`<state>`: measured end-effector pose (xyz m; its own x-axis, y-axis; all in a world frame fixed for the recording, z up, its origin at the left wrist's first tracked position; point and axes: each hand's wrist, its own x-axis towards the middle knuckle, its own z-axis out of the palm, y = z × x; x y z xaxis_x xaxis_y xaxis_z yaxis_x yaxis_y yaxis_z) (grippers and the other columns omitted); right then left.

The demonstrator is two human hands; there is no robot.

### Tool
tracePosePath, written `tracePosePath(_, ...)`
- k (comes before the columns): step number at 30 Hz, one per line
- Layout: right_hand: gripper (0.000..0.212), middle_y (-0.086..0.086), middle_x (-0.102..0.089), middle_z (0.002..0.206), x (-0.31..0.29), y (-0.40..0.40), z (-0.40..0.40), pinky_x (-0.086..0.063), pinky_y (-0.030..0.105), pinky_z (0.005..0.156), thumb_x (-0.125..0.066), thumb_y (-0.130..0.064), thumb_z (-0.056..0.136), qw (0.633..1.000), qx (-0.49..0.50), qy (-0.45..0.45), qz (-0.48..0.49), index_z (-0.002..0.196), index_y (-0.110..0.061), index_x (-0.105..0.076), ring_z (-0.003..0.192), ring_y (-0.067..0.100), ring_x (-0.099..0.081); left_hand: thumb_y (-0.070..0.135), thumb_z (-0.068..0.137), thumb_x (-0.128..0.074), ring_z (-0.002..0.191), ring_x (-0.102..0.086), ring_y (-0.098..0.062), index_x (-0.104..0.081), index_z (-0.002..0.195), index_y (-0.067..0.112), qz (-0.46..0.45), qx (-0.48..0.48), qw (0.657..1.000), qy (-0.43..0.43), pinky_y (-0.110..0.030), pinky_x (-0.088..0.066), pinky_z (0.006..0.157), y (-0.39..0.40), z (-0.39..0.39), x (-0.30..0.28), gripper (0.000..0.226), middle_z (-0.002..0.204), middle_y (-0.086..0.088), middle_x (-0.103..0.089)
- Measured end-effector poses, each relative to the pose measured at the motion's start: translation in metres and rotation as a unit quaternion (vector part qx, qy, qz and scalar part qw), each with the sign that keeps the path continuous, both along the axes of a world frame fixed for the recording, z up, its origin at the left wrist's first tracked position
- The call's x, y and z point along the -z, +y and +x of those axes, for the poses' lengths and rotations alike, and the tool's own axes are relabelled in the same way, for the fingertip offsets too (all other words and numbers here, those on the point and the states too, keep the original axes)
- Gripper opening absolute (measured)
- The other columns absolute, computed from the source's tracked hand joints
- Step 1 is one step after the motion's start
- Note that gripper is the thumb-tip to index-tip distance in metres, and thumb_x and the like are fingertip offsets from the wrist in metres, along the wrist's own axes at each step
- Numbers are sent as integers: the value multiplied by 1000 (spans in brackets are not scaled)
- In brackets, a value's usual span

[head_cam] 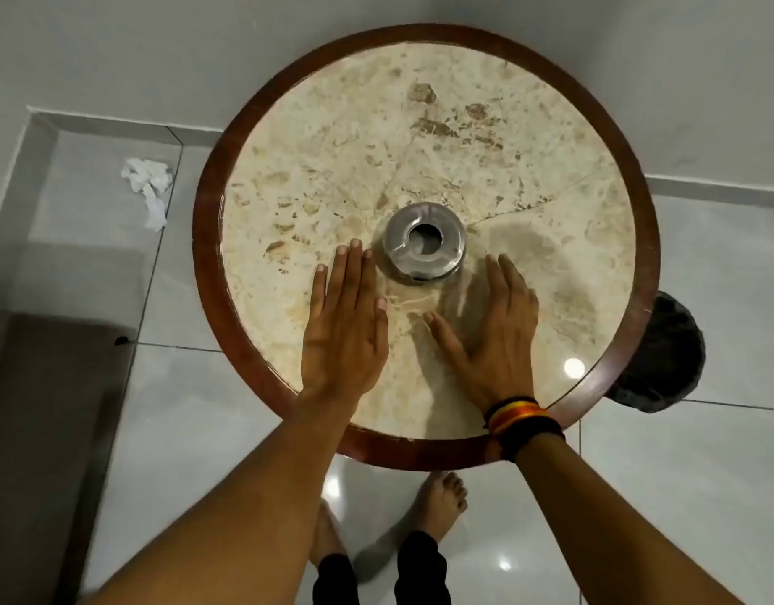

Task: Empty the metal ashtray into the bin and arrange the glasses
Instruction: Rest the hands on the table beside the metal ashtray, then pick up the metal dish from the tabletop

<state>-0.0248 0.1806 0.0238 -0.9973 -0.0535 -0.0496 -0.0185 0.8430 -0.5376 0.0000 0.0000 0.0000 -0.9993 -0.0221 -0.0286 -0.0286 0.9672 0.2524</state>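
A round metal ashtray (424, 244) with a hole in its lid stands near the middle of a round marble table (420, 124) with a dark wooden rim. My left hand (343, 329) lies flat on the tabletop just left of and below the ashtray, fingers straight, holding nothing. My right hand (492, 334) lies flat to the ashtray's lower right, slightly blurred, also empty, with coloured bands on its wrist. A black-lined bin (664, 355) shows past the table's right edge. No glasses are in view.
The table stands against a pale wall on a glossy grey tiled floor. A crumpled white tissue (149, 185) lies on the floor to the left. A dark mat (49, 408) lies at the lower left. My bare feet (437, 502) stand below the table's near edge.
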Motion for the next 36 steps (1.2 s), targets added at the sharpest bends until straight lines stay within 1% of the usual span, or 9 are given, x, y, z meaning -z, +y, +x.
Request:
tracePosePath(5,115,10,-34,160,-15,-33,-57,-33,47,120,-75,-64,76,998,-13,13,-67,159,-10,-18,147,27,-33,33,112,-17,169,-5,-30,-9,170,4,-24,7,1000,-17,-54,-17,136,-2,-18,7,65,181,-15,-8)
tracePosePath(10,116,8,-40,157,-8,-40,-70,-38,48,115,-76,-64,74,998,-24,1,-52,160,-13,-17,142,27,-40,33,110,-15,169,0,-29,-5,170,5,-31,9,999,-25,-53,-12,137,-4,-34,9,67,181,-14,-2)
tracePosePath(15,120,3,-36,153,-23,-37,-70,-42,47,113,-83,-57,69,992,10,-3,-128,160,-18,-14,142,21,-38,32,105,-19,168,2,-31,-2,169,3,-52,27,998,-36,-54,-14,136,-6,-34,10,73,181,-17,0)
tracePosePath(20,121,5,-35,153,-31,-14,-121,-42,46,115,-87,-49,68,987,74,30,-143,160,-19,-13,142,22,-39,30,109,-24,168,-14,-30,-21,168,4,35,9,999,3,-59,-25,133,-5,-36,7,65,180,-15,-18)
tracePosePath(29,118,7,-35,158,1,-4,-195,-32,51,120,-86,-51,68,992,62,-38,-103,159,-18,-18,145,28,-35,33,111,-16,167,-18,-34,-24,167,3,15,16,1000,-18,-61,-30,130,-5,-36,3,63,178,-17,-22)
tracePosePath(31,109,7,-30,161,-7,-3,-186,-30,52,121,-85,-51,71,992,66,-46,-96,157,-20,-25,148,29,-29,31,110,-22,167,-18,-33,-26,167,3,18,18,1000,-12,-61,-29,131,-5,-35,4,63,178,-17,-22)
tracePosePath(33,83,7,-33,159,-24,-2,-162,-34,48,118,-79,-48,80,995,67,-19,-75,149,-24,-41,146,27,-30,30,111,-24,167,-19,-33,-27,166,3,25,19,1000,0,-60,-28,131,-5,-35,5,62,178,-16,-24)
tracePosePath(34,66,7,-41,151,-33,-3,-144,-38,45,114,-76,-44,84,997,57,9,-56,142,-25,-51,140,25,-37,29,111,-24,166,-20,-33,-29,166,3,29,19,999,8,-60,-28,132,-5,-34,5,61,177,-16,-25)
tracePosePath(36,38,6,-61,119,-49,-11,-102,-47,40,96,-70,-37,89,998,20,59,-8,124,-23,-66,110,21,-54,28,111,-26,166,-21,-33,-31,165,2,35,19,999,21,-59,-27,132,-5,-35,5,60,176,-16,-27)
